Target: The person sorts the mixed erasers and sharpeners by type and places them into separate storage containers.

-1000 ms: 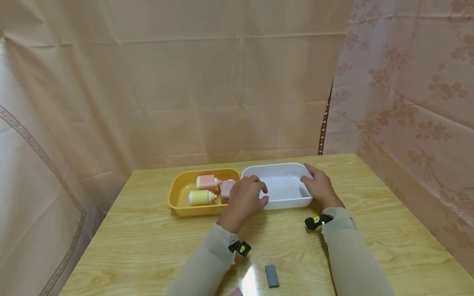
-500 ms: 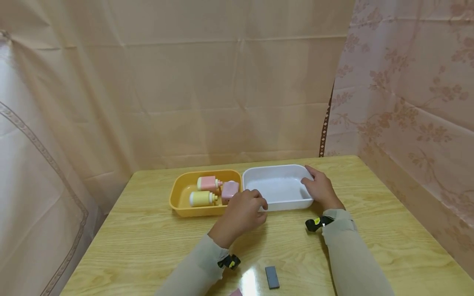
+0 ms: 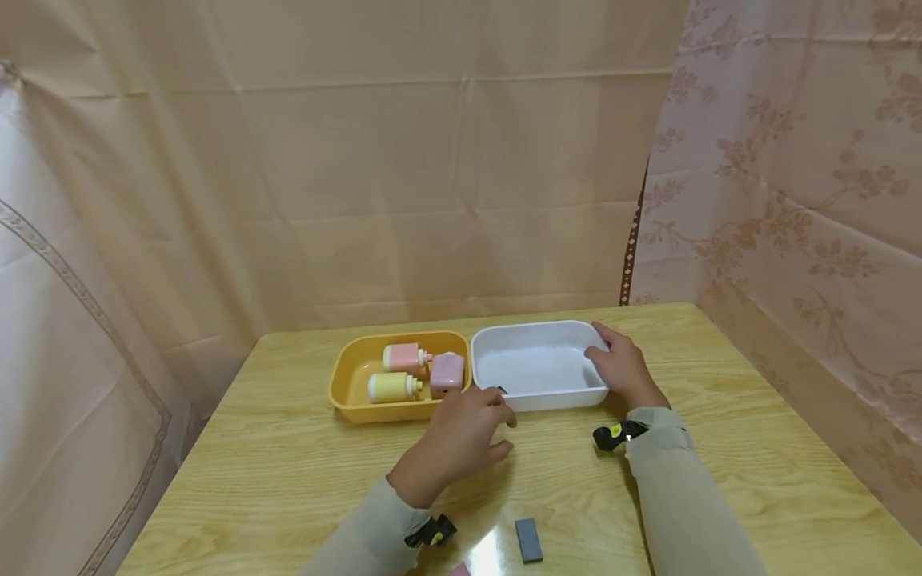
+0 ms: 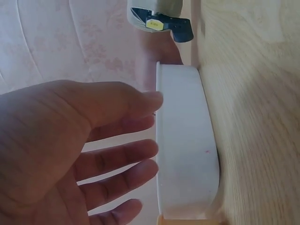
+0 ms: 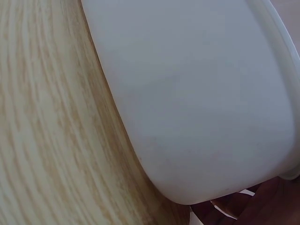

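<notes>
At left, a yellow-orange, rounded rectangular plastic tray (image 3: 351, 378) holding a pink bottle with cream base (image 3: 402, 357), a yellow bottle with white base (image 3: 391, 387) and a glossy mauve boxy container (image 3: 448, 373). At centre, the left hand (image 3: 463, 432), fingers loosely parted, near the front rim of an adjacent white, rounded rectangular plastic tray (image 3: 547, 364), with a flat dark grey rectangular block (image 3: 529, 540) lower on the wood-grain table (image 3: 302, 488). At right, the right hand (image 3: 625, 368), thumb over the rim, gripping the white tray's right end.
</notes>
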A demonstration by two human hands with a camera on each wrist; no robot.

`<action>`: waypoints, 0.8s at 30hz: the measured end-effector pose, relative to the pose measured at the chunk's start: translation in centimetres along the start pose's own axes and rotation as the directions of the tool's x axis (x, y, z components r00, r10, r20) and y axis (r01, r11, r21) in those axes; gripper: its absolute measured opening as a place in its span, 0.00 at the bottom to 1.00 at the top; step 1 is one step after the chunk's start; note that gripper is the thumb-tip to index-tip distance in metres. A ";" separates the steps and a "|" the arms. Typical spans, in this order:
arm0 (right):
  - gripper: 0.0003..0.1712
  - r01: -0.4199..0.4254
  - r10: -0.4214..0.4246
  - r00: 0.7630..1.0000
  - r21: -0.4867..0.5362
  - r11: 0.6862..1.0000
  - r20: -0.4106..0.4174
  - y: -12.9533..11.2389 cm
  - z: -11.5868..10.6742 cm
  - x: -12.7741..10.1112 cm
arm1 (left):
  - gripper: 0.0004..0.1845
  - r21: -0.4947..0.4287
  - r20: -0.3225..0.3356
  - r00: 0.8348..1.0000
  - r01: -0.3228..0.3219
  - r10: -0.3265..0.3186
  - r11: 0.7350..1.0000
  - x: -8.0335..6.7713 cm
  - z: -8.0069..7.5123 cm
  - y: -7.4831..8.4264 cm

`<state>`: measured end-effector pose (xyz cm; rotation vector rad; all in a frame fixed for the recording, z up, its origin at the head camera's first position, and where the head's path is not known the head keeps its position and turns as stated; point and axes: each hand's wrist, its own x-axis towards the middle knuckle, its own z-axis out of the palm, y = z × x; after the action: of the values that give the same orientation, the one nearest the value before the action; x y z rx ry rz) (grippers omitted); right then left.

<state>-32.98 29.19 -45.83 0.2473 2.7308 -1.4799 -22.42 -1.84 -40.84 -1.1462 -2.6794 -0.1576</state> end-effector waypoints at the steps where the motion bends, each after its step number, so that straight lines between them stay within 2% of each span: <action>1: 0.40 0.001 -0.001 1.000 0.000 1.000 -0.001 0.0 0.0 0.0 | 0.13 0.001 0.006 1.000 -0.009 0.009 1.000 -0.1 0.0 0.1; 8: 0.40 -0.005 0.005 1.000 0.007 1.000 0.006 0.0 -0.1 -0.1 | 0.14 -0.028 0.068 0.995 -0.069 0.071 0.997 -1.2 0.0 0.6; 15: 0.40 0.004 -0.004 1.000 -0.006 1.000 0.007 -0.4 -0.2 -0.2 | 0.15 -0.056 0.084 0.986 -0.141 0.145 0.988 -1.7 0.4 1.1; 21: 0.40 0.003 -0.003 1.000 -0.021 1.000 0.006 -0.5 -0.2 -0.2 | 0.19 -0.086 0.198 0.966 -0.149 0.164 0.985 -1.6 1.0 1.5; 24: 0.40 0.003 -0.003 1.000 -0.021 1.000 0.005 -0.4 -0.1 -0.2 | 0.21 -0.121 0.239 0.949 -0.180 0.204 0.976 -1.6 1.3 1.5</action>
<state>-32.82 29.00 -45.40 0.2383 2.7425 -1.4497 -20.46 -1.64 -42.51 -1.5453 -2.7762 -0.1191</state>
